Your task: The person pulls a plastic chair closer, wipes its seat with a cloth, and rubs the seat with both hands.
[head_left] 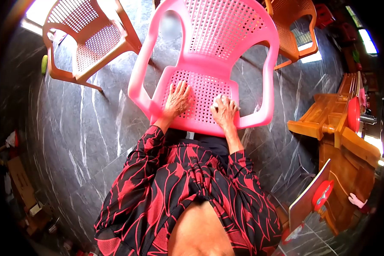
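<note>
A pink plastic armchair (202,81) with a perforated seat and back faces me at the centre of the head view. On the left part of its seat my left hand (178,101) lies palm down, its fingers stretched forward. Over the right front part of the seat, my right hand (226,113) rests with its fingers curled in. A small greyish-white patch shows at those fingertips; whether it is a cloth or something else I cannot make out. Both hands touch the seat between the two armrests.
A brown plastic chair (94,47) stands at the left and another brown chair (292,38) behind at the right. Wooden furniture (328,115) with red round items is on the right. A cardboard box (21,179) lies at the far left on the dark marbled floor (102,141).
</note>
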Demonstrator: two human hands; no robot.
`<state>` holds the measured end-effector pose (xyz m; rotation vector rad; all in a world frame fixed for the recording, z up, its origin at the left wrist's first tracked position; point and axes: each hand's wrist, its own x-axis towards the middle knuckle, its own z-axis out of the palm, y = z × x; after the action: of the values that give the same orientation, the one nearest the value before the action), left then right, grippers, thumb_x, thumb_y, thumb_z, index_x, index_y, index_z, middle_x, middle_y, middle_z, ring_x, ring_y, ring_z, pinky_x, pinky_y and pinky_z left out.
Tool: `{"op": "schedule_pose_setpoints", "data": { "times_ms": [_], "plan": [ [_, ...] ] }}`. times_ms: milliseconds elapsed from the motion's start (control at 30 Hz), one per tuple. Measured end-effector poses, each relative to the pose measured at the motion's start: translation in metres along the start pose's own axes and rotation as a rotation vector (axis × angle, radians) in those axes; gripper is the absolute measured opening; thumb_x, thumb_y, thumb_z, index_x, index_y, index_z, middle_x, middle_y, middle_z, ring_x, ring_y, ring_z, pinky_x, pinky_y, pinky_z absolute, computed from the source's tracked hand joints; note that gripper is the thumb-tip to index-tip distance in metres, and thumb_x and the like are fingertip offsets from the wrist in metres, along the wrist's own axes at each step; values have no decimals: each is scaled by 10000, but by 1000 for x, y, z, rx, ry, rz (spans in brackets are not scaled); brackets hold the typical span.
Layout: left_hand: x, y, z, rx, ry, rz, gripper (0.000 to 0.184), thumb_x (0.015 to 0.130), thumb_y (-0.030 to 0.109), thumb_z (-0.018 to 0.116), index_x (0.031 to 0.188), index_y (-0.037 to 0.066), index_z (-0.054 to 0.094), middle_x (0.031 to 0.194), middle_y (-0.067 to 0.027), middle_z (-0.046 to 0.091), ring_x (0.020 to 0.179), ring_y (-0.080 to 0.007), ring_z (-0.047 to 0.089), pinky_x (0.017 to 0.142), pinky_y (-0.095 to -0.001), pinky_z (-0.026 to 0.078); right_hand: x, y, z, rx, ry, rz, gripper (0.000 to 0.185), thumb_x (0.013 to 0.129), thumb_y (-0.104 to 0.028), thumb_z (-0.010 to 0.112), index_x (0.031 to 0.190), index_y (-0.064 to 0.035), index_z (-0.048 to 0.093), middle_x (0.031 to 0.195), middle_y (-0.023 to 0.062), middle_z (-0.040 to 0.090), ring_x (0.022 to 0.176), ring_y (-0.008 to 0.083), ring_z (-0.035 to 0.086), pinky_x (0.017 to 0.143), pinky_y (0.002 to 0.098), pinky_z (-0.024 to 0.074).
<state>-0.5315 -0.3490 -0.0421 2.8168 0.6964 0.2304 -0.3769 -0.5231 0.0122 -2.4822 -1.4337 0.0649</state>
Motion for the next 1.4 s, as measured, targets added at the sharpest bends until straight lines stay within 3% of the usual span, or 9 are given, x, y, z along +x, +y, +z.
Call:
{"op": "schedule_pose_setpoints", "data": {
  "times_ms": [133,267,400,433,567,700,1000,1200,1400],
  "plan": [
    [1,2,-5,1,-49,-18,538,923,390,517,1356,78,458,1453,-183,392,1389,-336,312,1116,-583,209,-38,-8,-2,76,-35,-6,333,749,-249,700,1039,-112,611,1118,95,536,1037,334,500,884,526,389],
    [0,2,-7,-20,-45,-17,539,921,390,523,1355,77,460,1452,-184,392,1384,-336,317,1116,-583,207,-64,-6,-7,291,62,-73,257,716,-87,699,937,-66,569,1064,115,534,1002,343,513,865,487,418],
    [0,3,-4,-20,-26,-17,542,916,385,531,1354,75,460,1448,-186,395,1378,-340,324,1118,-584,205,-73,-10,-31,268,107,-77,538,723,-48,676,1238,-67,520,1227,154,505,1125,364,499,967,489,401],
    [0,2,-5,-20,-22,-14,543,914,384,533,1353,74,460,1446,-187,396,1376,-342,326,1119,-585,205,-76,-7,-31,118,55,-88,684,754,-111,689,1384,-87,424,1379,199,415,1250,412,427,1056,518,346],
    [1,3,-7,-39,-30,-23,543,907,381,541,1346,71,464,1445,-189,396,1376,-343,326,1118,-585,207,-88,-9,-33,-184,-48,41,713,826,-267,688,1438,-83,372,1492,316,224,1366,525,236,1113,592,247],
    [0,4,-10,-15,-41,-5,594,893,405,555,1349,38,455,1442,-204,391,1384,-344,314,1118,-590,211,-85,-11,-22,-46,-90,96,693,856,-267,670,1445,-83,357,1470,347,232,1357,538,243,1108,595,253],
    [0,5,-13,-26,-33,-7,572,901,388,544,1351,48,448,1451,-198,380,1382,-348,317,1118,-594,205,-15,18,26,-45,-36,-27,623,868,-215,619,1418,-68,368,1430,333,288,1360,528,245,1105,602,244],
    [1,7,-13,-10,-37,-22,539,914,381,528,1342,65,449,1454,-187,379,1387,-343,309,1118,-593,201,39,37,46,-97,-42,-35,598,879,-256,603,1409,-82,389,1432,306,319,1365,507,251,1109,588,242],
    [0,5,-8,-31,-16,-21,550,902,383,540,1332,51,457,1432,-189,403,1386,-342,313,1117,-595,210,62,40,47,-116,-113,53,626,851,-340,647,1382,-90,427,1444,252,342,1378,464,259,1071,656,250]
  ]
}}
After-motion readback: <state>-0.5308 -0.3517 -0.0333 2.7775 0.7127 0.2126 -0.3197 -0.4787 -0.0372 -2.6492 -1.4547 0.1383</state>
